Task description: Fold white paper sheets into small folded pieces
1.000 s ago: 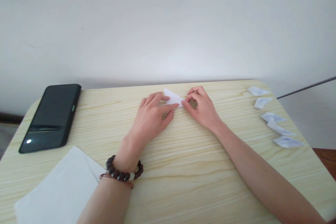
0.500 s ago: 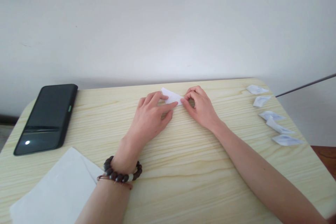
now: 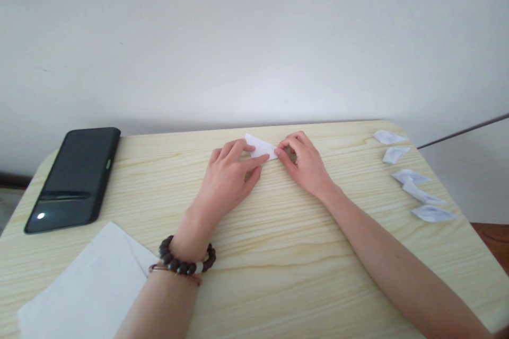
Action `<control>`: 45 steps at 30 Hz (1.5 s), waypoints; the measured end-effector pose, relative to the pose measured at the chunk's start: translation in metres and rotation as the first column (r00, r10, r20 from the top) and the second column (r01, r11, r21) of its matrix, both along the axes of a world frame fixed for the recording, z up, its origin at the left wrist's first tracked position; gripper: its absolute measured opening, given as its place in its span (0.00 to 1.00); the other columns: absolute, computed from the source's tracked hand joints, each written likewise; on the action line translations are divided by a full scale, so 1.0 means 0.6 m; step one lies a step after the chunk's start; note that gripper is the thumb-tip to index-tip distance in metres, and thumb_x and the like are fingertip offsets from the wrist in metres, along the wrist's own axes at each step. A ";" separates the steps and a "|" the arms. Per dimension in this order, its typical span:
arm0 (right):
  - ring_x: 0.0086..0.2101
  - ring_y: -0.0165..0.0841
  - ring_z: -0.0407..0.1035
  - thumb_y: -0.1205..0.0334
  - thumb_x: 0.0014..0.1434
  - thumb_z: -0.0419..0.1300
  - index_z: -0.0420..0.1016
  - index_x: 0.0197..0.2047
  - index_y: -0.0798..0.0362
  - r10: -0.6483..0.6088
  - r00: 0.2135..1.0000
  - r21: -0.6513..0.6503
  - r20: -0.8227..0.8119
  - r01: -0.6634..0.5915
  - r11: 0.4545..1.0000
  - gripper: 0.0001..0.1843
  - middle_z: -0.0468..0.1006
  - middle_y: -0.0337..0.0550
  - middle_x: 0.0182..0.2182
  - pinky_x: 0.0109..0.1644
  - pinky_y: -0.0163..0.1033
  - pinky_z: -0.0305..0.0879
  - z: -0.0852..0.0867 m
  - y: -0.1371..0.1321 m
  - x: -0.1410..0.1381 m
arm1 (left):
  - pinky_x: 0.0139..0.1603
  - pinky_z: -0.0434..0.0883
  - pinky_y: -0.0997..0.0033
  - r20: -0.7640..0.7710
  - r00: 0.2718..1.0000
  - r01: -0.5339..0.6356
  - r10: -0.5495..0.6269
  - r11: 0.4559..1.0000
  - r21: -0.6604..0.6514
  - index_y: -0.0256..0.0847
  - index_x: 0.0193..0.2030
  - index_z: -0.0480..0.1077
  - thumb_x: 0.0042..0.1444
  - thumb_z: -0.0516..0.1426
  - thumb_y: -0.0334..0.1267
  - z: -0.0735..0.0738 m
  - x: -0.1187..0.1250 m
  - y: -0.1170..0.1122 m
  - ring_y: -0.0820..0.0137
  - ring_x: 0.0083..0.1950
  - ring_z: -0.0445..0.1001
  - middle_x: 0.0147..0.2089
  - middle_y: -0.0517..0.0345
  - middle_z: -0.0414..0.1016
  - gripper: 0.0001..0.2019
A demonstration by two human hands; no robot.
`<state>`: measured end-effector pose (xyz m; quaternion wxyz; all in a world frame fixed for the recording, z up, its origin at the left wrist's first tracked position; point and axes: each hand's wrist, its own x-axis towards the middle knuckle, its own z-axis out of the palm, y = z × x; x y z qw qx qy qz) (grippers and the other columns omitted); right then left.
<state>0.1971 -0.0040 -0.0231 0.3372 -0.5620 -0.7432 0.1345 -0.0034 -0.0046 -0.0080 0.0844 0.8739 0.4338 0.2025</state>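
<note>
A small piece of folded white paper (image 3: 258, 146) lies near the table's far edge, between my hands. My left hand (image 3: 228, 175) steadies it from the left, index and middle fingertips on its face and the thumb just below its lower edge. With thumb and index finger together, my right hand (image 3: 300, 159) pinches the paper's right-hand corner; the other fingers are curled. My fingers cover parts of the paper's left side and right tip.
Several small folded paper pieces (image 3: 435, 213) line the right side of the wooden table (image 3: 254, 270). At the left lies a black tablet-like device (image 3: 75, 180). White paper sheets (image 3: 83, 286) rest at the front left, partly behind my left forearm. A white wall (image 3: 254, 37) stands behind the table.
The view has shifted very slightly. Both hands stay on the folded paper, with almost no visible movement.
</note>
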 end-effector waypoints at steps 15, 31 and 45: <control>0.37 0.36 0.67 0.61 0.62 0.56 0.66 0.35 0.50 -0.030 1.000 -0.012 0.009 0.030 0.999 0.03 0.69 0.45 0.37 0.42 0.43 0.65 0.001 0.000 -0.002 | 0.53 0.63 0.51 -0.024 1.000 -0.007 0.008 1.000 0.019 0.53 0.54 0.73 0.63 0.52 0.37 -0.002 0.000 -0.002 0.55 0.59 0.64 0.55 0.49 0.69 0.15; 0.38 0.37 0.67 0.64 0.61 0.56 0.66 0.34 0.51 -0.024 0.999 -0.006 0.026 0.024 1.000 0.03 0.69 0.45 0.36 0.43 0.42 0.66 -0.001 0.003 -0.002 | 0.54 0.63 0.50 -0.073 0.997 -0.009 0.008 1.000 -0.006 0.56 0.54 0.72 0.63 0.52 0.37 0.006 0.004 -0.004 0.55 0.60 0.64 0.56 0.49 0.68 0.16; 0.41 0.37 0.66 0.68 0.56 0.56 0.66 0.44 0.51 0.057 0.998 -0.052 0.002 -0.057 0.997 0.12 0.68 0.46 0.43 0.42 0.42 0.65 0.008 -0.003 -0.001 | 0.53 0.64 0.50 -0.066 0.997 -0.035 0.035 0.999 -0.008 0.55 0.53 0.74 0.62 0.52 0.36 0.006 0.007 -0.006 0.55 0.60 0.65 0.56 0.50 0.69 0.16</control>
